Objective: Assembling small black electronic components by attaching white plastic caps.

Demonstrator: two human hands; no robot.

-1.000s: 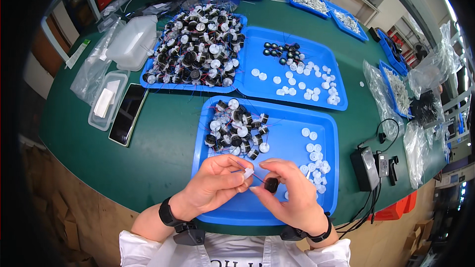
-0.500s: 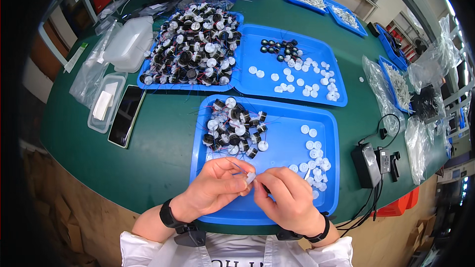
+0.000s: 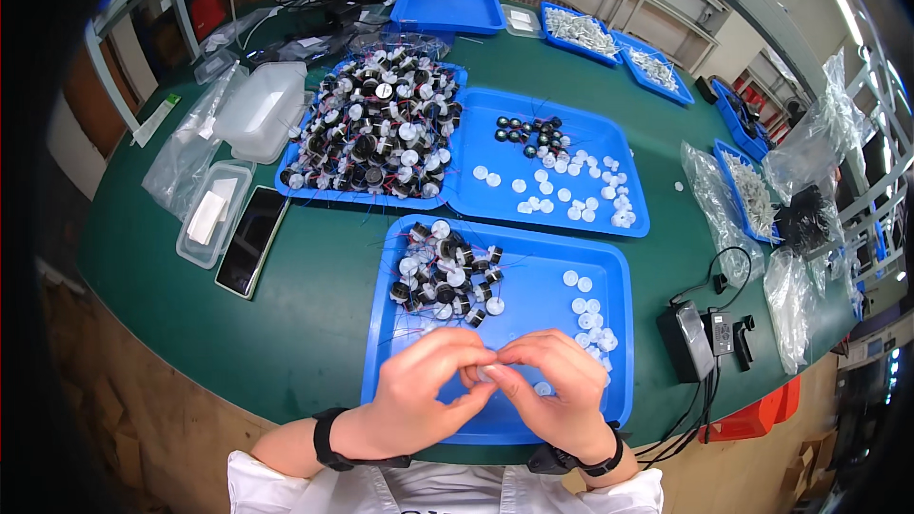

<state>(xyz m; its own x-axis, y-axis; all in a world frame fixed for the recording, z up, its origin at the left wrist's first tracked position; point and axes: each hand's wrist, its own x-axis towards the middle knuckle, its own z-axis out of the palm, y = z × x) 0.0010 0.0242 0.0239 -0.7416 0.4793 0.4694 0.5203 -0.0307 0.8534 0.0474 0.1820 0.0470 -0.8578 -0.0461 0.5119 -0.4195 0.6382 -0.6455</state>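
My left hand and my right hand meet fingertip to fingertip over the near end of a blue tray. Between the fingers sits a small white round cap; fingers hide most of it, and I cannot tell whether another part is under it. The tray holds a heap of small black-and-white cylindrical parts with thin wires at its far left. A loose group of white round caps lies at its right.
Two more blue trays lie beyond: one piled with wired parts, one with white caps and a few black parts. A phone and clear plastic boxes sit left. A black power adapter with cables and plastic bags are at the right.
My hands have closed together: the small dark part seen between the fingers a second ago is now hidden, and both hands have drawn closer over the tray's near end.
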